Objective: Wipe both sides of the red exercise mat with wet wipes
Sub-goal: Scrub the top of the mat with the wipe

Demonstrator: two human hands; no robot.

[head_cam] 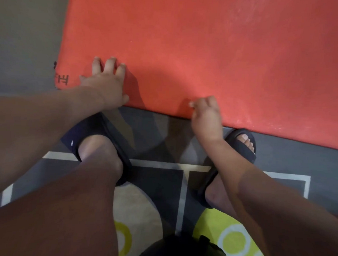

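The red exercise mat (209, 49) lies flat on the floor and fills the upper part of the head view. Black lettering shows at its near left corner. My left hand (105, 84) rests palm down on the mat's near edge close to that corner, fingers spread. My right hand (206, 115) curls its fingers over the mat's near edge further right and appears to pinch it. No wet wipe is visible in either hand.
My feet in black slide sandals (99, 134) (239, 144) stand on a grey patterned rug (158, 178) with white lines and yellow-green circles, right at the mat's edge. Bare greyish floor (21, 43) lies to the left of the mat.
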